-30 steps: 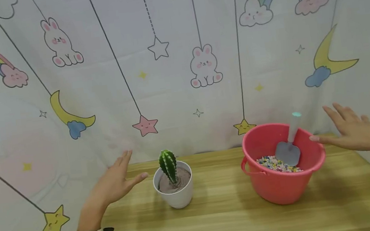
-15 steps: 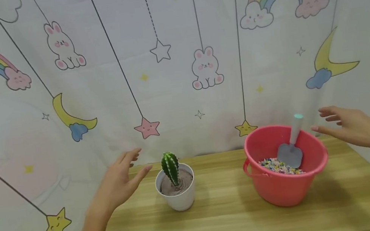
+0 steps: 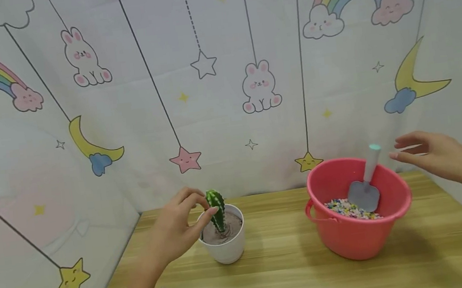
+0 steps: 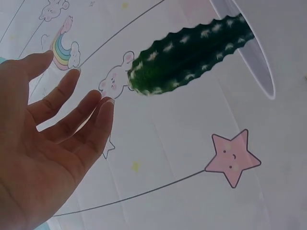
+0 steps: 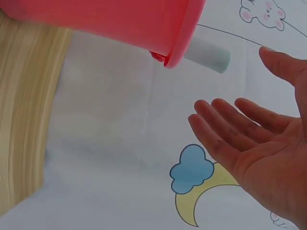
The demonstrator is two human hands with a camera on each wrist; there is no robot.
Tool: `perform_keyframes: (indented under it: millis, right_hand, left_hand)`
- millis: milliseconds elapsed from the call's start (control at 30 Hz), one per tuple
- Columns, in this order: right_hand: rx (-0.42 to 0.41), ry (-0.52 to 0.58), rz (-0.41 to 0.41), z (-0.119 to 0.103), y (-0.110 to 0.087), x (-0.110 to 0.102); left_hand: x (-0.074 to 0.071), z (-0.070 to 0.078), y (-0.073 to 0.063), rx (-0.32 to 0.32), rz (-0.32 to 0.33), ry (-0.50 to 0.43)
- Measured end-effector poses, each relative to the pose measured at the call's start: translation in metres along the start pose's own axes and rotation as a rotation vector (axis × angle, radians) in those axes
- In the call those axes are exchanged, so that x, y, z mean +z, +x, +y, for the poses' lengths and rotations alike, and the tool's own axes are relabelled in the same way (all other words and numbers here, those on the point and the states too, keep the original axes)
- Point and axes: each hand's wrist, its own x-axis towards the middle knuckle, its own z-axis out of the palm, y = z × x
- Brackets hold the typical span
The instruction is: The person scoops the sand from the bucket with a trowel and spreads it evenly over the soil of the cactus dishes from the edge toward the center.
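A green ribbed cactus [image 3: 217, 212] stands in a white pot [image 3: 227, 252] with greyish-brown filling, left of centre on the table. My left hand [image 3: 174, 226] is beside it, thumb and fingertips overlapping the cactus in the head view. Seen from the left wrist, bent, relaxed fingers [image 4: 67, 108] stop just short of the cactus tip [image 4: 144, 76]. At the right, a scoop with a grey blade [image 3: 364, 195] and white handle leans inside a red bucket [image 3: 361, 238]. My right hand [image 3: 441, 153] hovers beside the handle's pale green end [image 5: 218, 60], holding nothing, fingers loosely bent.
Small multicoloured pieces [image 3: 347, 207] cover the bucket's bottom. The bucket's handle [image 3: 320, 214] hangs at its left side. Behind the wooden table [image 3: 272, 277] rises a white cloth [image 3: 220, 126] printed with rabbits, stars and rainbows.
My left hand has moved right to the cactus, its fingers bending from straight. My right hand has turned and its fingers have relaxed near the scoop's handle. The pot and bucket stay put.
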Motion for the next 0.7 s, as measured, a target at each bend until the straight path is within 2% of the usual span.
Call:
perform_keyframes:
  millis: [167, 567, 700]
  right_hand:
    - [0.011, 0.015, -0.028, -0.004, 0.0, 0.0]
    - [0.012, 0.07, -0.071, -0.003, 0.006, 0.0]
    - [0.011, 0.079, -0.084, -0.004, 0.012, 0.0]
  left_hand:
    - [0.012, 0.013, 0.007, 0.055, -0.059, -0.019]
    - [0.045, 0.046, 0.039, 0.113, -0.195, 0.033]
    - [0.055, 0.055, 0.05, 0.101, -0.286, 0.004]
